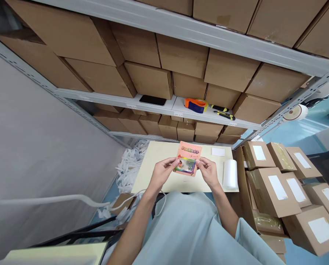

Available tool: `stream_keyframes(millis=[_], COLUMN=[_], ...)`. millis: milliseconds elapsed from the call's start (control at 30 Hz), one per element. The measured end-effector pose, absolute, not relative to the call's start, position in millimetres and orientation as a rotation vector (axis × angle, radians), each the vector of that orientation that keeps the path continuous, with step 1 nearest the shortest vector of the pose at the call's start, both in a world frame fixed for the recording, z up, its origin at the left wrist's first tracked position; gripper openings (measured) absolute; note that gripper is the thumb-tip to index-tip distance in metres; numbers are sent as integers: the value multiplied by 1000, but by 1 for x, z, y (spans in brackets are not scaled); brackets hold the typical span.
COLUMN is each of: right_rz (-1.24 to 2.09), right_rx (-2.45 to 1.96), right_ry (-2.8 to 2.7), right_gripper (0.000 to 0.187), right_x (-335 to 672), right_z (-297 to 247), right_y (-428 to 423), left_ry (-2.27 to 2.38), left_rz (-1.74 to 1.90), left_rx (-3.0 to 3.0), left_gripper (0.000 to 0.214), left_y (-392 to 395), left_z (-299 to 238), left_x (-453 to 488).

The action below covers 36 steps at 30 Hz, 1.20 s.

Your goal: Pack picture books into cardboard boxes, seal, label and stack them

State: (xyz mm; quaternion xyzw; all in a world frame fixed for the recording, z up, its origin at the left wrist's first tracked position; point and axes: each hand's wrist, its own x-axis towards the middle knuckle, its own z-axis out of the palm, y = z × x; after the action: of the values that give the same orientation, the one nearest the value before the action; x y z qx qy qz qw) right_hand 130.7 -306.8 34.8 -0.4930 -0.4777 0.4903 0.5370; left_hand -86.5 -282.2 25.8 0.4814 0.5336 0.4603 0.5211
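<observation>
A pink printed booklet or card [188, 151] with a colourful framed picture is held up over the pale yellow table [150, 158]. My left hand [161, 172] pinches its left edge, thumb on the front. On its right edge, my right hand [208, 172] grips it the same way. The fingers behind it are partly hidden. Right of my right hand, a white roll [230, 174] lies on the table. A small white card or label [218, 151] rests near the table's back edge.
A shelf [178, 106] behind the table bears cardboard boxes [148, 79], a black phone-like slab [152, 100], an orange and blue tape dispenser [195, 105] and utility knives [224, 115]. Labelled cartons [275, 191] are piled at right. White paper scraps [130, 167] and a white cable [81, 198] are at left.
</observation>
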Motion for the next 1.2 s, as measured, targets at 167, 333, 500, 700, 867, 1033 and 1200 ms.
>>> stream_keyframes(millis=[167, 333, 500, 700, 867, 1033, 1200], right_rz=[1104, 1089, 783, 931, 858, 1001, 1222], right_rx=[-1223, -1246, -1416, -1340, -1356, -1258, -1139], right_ry=[-1109, -1089, -1052, -1208, -1178, -1086, -1040], right_gripper=[58, 60, 51, 38, 37, 50, 56], right_x=[131, 135, 132, 99, 96, 116, 125], right_z=[18, 7, 15, 32, 43, 53, 55], right_y=[-298, -293, -306, -323, -320, -312, -306], left_ry=[1346, 1352, 1452, 1502, 1319, 1494, 1359], left_rz=[1110, 1175, 1291, 1469, 1538, 1535, 1166], left_rx=[1136, 1113, 1053, 1333, 1654, 1523, 1093], left_gripper=[59, 55, 54, 31, 20, 36, 72], left_y=[-293, -299, -292, -306, -322, -308, -291], left_z=[15, 11, 10, 23, 25, 34, 47], left_x=[-75, -62, -61, -39, -26, -54, -85])
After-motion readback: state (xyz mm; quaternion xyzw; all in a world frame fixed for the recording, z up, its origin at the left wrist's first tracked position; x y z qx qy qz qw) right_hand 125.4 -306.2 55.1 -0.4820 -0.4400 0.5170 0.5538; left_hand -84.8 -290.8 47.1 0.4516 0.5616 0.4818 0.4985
